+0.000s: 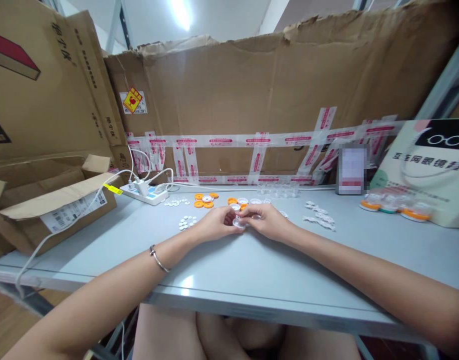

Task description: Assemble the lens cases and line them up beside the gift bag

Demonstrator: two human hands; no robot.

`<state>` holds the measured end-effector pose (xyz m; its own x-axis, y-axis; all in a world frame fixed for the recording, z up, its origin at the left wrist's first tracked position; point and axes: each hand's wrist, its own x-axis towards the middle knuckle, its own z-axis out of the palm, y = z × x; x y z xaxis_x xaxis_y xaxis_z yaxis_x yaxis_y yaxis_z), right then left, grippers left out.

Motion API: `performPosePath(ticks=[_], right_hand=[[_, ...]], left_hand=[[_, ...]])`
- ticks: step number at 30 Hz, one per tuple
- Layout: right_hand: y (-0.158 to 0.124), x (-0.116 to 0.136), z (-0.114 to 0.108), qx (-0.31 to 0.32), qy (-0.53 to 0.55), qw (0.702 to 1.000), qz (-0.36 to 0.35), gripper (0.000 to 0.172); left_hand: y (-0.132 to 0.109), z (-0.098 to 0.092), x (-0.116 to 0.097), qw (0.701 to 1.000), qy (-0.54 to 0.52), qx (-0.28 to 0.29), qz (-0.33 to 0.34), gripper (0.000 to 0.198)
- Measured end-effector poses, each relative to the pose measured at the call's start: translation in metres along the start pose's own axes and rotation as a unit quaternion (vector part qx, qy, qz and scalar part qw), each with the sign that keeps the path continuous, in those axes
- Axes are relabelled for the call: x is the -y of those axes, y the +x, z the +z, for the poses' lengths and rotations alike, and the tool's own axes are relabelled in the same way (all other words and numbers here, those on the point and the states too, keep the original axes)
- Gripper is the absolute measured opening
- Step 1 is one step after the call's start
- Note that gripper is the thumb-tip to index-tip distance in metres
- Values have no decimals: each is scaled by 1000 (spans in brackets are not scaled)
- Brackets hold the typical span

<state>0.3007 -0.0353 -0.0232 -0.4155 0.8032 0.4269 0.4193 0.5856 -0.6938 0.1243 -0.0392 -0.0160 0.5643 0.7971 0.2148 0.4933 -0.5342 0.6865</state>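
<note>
My left hand (214, 223) and my right hand (267, 220) meet at the middle of the pale blue-grey table (229, 270). Both pinch a small clear round plastic case (238, 222) between their fingertips. My left wrist carries a thin metal bracelet (159, 259). Just behind my hands lie orange rings (204, 200), more orange and white round caps (241, 202), and groups of small white discs (187, 222).
A white power strip (144, 192) with plugs and cables sits at the back left, beside an open cardboard box (45, 210). White small parts (321, 216) lie to the right. Clear cases with orange lids (392, 206) stand before a printed bag (428, 170). Taped cardboard walls the back.
</note>
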Motion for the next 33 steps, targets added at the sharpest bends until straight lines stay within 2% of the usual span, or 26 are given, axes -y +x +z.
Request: performPosePath(ticks=[5,8,10,11,13,14,16,19,21,24,28,33], right_hand=[[-2,2,2,4,39,999,11,14],[-2,10,-5,14,83,996,27,25],[1,13,-20,-28,110,992,46,35],[3,11,-30,-77,108,990,56,38],[7,-1,-57,-202,62,976,60,30],[9,-12,-71,-238,19,968,78,28],[12,-39,-97,-274,-71,950,130,26],[14,-83,-121,-252,-175,934,184,18],[14,-104,-124,-239,-196,932,191,19],[15,-120,-116,-226,-220,930,190,24],[16,-125,-108,-231,-251,922,184,22],[13,-125,-106,-268,-266,909,177,21]], left_hand=[[3,3,3,1000,10,-15,-14,40],[4,3,3,999,2,-26,-27,37],[3,1,1,998,-31,-39,-44,35],[2,0,0,996,-51,-49,-57,35],[1,-2,-3,990,-87,-69,-88,37],[0,-3,-5,987,-101,-77,-103,37],[0,-5,-8,980,-122,-88,-129,41],[-1,-6,-12,973,-157,-89,-144,46],[-1,-6,-12,970,-177,-91,-139,48],[-2,-6,-13,968,-190,-95,-132,46],[-4,-8,-18,962,-216,-108,-128,47],[-5,-8,-23,946,-267,-134,-127,44]])
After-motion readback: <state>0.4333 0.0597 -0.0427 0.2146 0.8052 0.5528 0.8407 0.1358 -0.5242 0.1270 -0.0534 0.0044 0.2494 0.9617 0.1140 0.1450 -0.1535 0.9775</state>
